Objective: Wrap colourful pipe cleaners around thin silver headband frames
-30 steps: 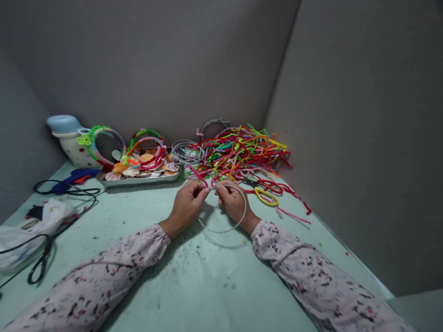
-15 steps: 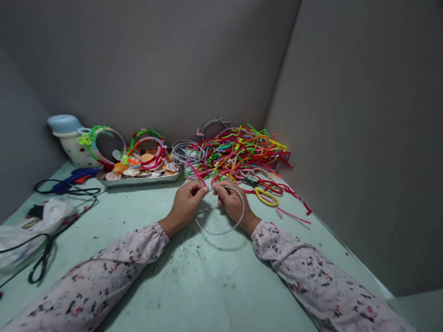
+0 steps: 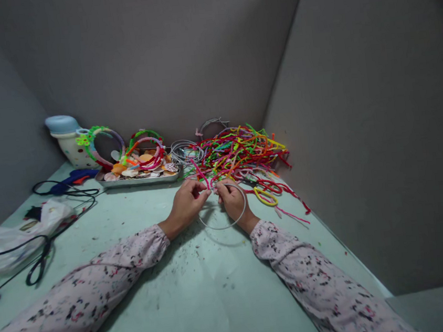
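My left hand (image 3: 188, 202) is closed, thumb and fingertips pinching a bright pink pipe cleaner (image 3: 199, 170) whose free end points up and away. Close beside it, my right hand (image 3: 233, 200) is closed on a thin, light grey wire ring (image 3: 228, 227), which hangs as a loop below the fingers and over the tabletop. The pink pipe cleaner bends round the wire between the two sets of fingertips. Exactly how it wraps there is too small to make out.
Behind my hands lies a pile of coloured pipe cleaners (image 3: 243, 148), with coiled wire (image 3: 186, 151) beside it. A metal tray (image 3: 140, 181) holds shells and wrapped rings. Leftward are a blue-lidded container (image 3: 71, 147), a blue tool (image 3: 74, 179), black cord (image 3: 48, 247) and a plastic bag (image 3: 14, 243).
The pink pipe cleaner's free end has shifted slightly right. My left fingers have changed their pinch and moved a little closer to my right hand. The wire ring has tilted and risen slightly.
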Action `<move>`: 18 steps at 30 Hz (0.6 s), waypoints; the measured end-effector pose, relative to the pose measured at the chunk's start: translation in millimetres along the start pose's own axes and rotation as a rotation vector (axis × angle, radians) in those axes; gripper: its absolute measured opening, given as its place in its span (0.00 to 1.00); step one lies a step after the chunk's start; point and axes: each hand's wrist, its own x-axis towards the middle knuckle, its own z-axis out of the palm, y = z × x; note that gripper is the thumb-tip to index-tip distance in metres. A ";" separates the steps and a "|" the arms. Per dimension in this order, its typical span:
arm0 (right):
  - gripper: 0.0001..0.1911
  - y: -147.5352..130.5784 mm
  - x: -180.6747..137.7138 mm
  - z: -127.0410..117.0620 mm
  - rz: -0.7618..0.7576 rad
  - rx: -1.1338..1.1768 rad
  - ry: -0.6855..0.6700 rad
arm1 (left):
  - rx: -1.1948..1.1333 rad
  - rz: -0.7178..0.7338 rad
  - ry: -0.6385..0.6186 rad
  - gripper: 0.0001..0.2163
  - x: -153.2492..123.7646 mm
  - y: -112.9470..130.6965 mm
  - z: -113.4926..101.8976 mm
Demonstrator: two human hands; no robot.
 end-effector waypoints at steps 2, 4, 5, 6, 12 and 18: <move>0.12 -1.3 0.0 -0.4 0.006 -0.015 0.006 | 0.053 0.058 0.040 0.06 -0.7 2.4 -0.7; 0.12 -2.2 -0.3 -0.5 0.008 -0.019 0.005 | 0.074 0.125 0.052 0.05 -1.6 4.7 -1.3; 0.13 -2.6 -0.4 -0.5 0.005 -0.018 0.003 | 0.079 0.154 0.052 0.04 -2.0 5.4 -1.5; 0.13 -2.9 -0.6 -0.4 0.001 -0.015 -0.001 | 0.083 0.177 0.053 0.04 -2.3 5.8 -1.6; 0.13 -4.5 -1.5 0.0 0.006 -0.001 -0.017 | 0.082 0.240 0.074 0.04 -2.1 2.6 -0.6; 0.13 -4.3 -1.0 -0.1 -0.001 0.002 -0.013 | 0.094 0.262 0.079 0.05 -2.5 2.2 -0.5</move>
